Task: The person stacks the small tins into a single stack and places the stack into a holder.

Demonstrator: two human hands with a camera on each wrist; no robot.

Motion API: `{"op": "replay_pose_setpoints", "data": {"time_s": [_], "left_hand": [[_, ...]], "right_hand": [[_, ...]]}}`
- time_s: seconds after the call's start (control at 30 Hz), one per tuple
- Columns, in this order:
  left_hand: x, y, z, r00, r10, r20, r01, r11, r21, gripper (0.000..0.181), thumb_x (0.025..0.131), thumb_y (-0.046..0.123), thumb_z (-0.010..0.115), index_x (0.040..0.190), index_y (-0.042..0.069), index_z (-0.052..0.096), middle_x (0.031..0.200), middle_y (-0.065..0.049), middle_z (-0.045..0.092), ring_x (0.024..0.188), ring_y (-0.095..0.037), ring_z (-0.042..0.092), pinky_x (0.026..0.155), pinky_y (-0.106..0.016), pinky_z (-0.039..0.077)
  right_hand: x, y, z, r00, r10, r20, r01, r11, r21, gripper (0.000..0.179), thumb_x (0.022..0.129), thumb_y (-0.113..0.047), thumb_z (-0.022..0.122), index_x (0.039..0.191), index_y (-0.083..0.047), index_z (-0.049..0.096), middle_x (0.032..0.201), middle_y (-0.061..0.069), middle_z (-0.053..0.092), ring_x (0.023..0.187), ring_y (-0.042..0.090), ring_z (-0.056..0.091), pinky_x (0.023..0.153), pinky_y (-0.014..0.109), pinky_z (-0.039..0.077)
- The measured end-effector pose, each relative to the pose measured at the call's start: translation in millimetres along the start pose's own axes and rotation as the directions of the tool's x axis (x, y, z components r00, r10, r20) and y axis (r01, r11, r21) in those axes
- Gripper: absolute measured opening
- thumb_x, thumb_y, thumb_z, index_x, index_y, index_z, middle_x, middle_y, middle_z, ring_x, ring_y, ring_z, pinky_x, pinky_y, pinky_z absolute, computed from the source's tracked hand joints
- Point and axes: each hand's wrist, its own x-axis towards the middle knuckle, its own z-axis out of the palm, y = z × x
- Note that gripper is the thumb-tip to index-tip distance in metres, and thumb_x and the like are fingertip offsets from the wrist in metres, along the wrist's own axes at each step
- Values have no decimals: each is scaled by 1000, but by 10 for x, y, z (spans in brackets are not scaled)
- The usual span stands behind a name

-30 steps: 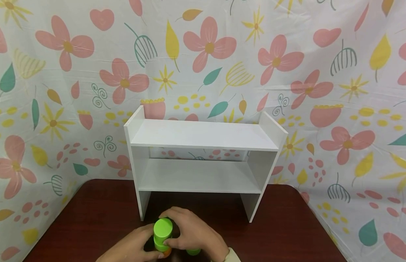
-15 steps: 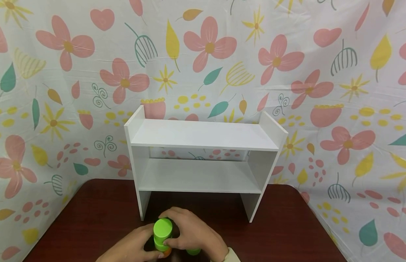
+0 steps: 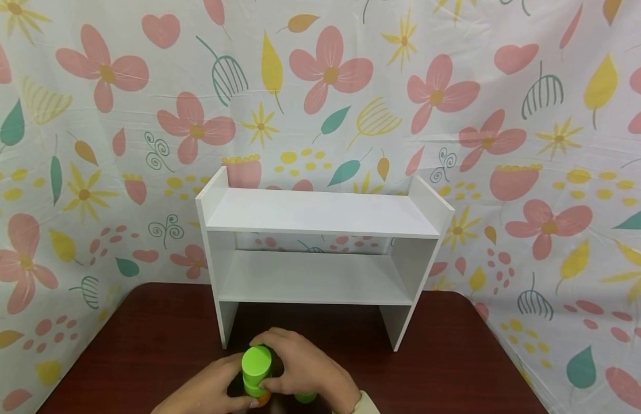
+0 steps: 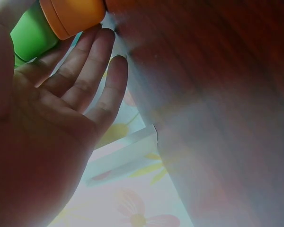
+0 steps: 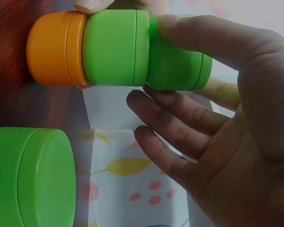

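Note:
Three small lidded jars stand stacked: an orange jar (image 5: 52,49) at the bottom, a green jar (image 5: 111,47) in the middle, another green jar (image 3: 257,361) on top. My right hand (image 3: 302,368) grips the top jar, its thumb on the near side and the fingers round the far side. Lower down, my left hand (image 3: 208,386) holds the stack where the orange and middle jars meet, thumb and fingertips on opposite sides. The left wrist view shows its other fingers spread out past the orange jar. A separate green jar (image 5: 33,177) stands beside the stack, partly hidden under my right wrist in the head view.
Behind the hands stands a white two-tier shelf (image 3: 315,277) on the dark red-brown table (image 3: 444,356). A white cloth (image 3: 330,138) printed with flowers and leaves hangs behind and along both sides.
Almost nothing differs; the top green jar sits very slightly lower in the head view, and both hands keep their hold on the stack.

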Motion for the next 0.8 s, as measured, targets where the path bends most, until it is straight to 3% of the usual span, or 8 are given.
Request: {"op": "replay_pose_setpoints", "data": {"time_s": [0.37, 0.8], "left_hand": [[5, 10, 0, 1000, -24, 5, 24, 1000, -15, 46, 93, 53, 79, 132, 34, 62, 119, 18, 65, 110, -2, 63, 94, -32, 57], [3, 3, 1, 1000, -20, 2, 20, 1000, -10, 47, 94, 54, 78, 132, 34, 62, 120, 17, 65, 111, -2, 63, 93, -32, 56]], "right_hand": [[8, -5, -17, 998, 37, 40, -37, 999, 14, 58, 84, -15, 90, 136, -21, 65, 131, -13, 66, 118, 0, 60, 99, 25, 53], [4, 9, -4, 999, 27, 39, -27, 1000, 0, 58, 84, -15, 90, 136, -20, 65, 131, -14, 66, 119, 0, 60, 99, 24, 53]]}}
